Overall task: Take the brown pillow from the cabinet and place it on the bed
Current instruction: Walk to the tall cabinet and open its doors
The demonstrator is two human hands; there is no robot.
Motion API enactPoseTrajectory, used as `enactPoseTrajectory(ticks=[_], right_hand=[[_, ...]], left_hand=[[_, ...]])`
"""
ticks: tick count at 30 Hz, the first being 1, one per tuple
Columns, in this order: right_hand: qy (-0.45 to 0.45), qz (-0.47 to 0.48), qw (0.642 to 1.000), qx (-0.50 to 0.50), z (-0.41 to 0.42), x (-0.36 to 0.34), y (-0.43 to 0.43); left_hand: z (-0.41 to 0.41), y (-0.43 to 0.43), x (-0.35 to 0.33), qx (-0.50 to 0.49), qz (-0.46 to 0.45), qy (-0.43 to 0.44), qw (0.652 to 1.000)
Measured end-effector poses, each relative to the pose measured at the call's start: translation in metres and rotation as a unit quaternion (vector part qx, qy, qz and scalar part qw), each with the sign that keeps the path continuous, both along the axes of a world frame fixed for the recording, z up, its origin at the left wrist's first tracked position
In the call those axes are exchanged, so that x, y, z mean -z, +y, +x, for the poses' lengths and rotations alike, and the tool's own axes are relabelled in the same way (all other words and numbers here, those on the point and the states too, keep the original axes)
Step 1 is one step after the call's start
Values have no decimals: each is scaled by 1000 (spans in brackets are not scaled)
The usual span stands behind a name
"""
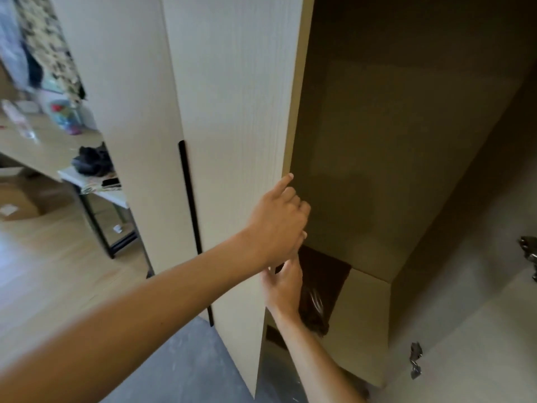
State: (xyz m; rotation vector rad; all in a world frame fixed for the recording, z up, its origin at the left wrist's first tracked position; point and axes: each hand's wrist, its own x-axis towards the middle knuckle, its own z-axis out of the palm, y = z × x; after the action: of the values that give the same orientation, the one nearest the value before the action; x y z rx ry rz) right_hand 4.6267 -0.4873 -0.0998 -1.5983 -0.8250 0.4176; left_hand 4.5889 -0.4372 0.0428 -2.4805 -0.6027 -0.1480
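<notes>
The brown pillow [324, 282], wrapped in shiny clear plastic, lies on a low shelf [363, 315] inside the pale wooden cabinet. My left hand [277, 225] rests on the free edge of the left cabinet door [232, 141], its fingers curled round the edge and the index finger stretched upward. My right hand [283, 283] reaches in just below it, fingers apart, right beside the pillow's left side and holding nothing. Part of the pillow is hidden behind this hand. The bed is not in view.
The right door [465, 330] stands wide open, with metal hinges [415, 360] on its inner face. To the left are a wooden floor, a desk [43, 141] with bottles and dark cloth, a small side table [96, 187] and a cardboard box [17, 199].
</notes>
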Motion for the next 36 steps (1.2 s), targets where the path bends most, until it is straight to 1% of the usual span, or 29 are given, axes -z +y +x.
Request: enactPoseTrajectory(ticks=[2, 4, 6, 8, 11, 13, 16, 19, 20, 23, 26, 30, 32, 36], right_hand=[[-21, 11, 1000, -9, -27, 0, -8], [-31, 18, 999, -22, -45, 1, -10], [-35, 4, 999, -38, -63, 3, -8], [-31, -12, 998, -48, -82, 8, -6], [-14, -11, 998, -61, -113, 11, -5], [-15, -7, 997, -70, -135, 10, -2], [-24, -8, 995, -97, -164, 15, 3], [-74, -34, 987, -138, -190, 17, 11], [-90, -43, 983, -156, -199, 17, 15], [-87, -40, 968, -231, -220, 10, 34], [-120, -35, 947, -297, -233, -7, 61], [-156, -39, 913, -375, -254, -31, 104], [-186, -50, 894, -404, -268, -36, 126], [-208, -76, 872, -437, -292, -35, 159]], left_hand=[[-23, -10, 2, 19, -27, -94, 995], [-47, -14, 2, 44, -18, -196, 979], [-74, -12, -1, 40, -4, -284, 958], [-102, -7, -7, 15, -14, -351, 936], [-134, 0, -9, -3, -78, -429, 900], [-155, 5, -9, -14, -114, -454, 884], [-180, 10, -8, -7, -138, -474, 870], [-203, 19, -9, -19, -139, -524, 840], [-212, 23, -10, -27, -136, -539, 831], [-239, 36, -10, -58, -148, -578, 801], [-269, 56, -12, -84, -153, -611, 772], [-311, 90, -17, -101, -165, -629, 753], [-332, 108, -20, -89, -175, -632, 750], [-365, 139, -23, -73, -181, -634, 748]])
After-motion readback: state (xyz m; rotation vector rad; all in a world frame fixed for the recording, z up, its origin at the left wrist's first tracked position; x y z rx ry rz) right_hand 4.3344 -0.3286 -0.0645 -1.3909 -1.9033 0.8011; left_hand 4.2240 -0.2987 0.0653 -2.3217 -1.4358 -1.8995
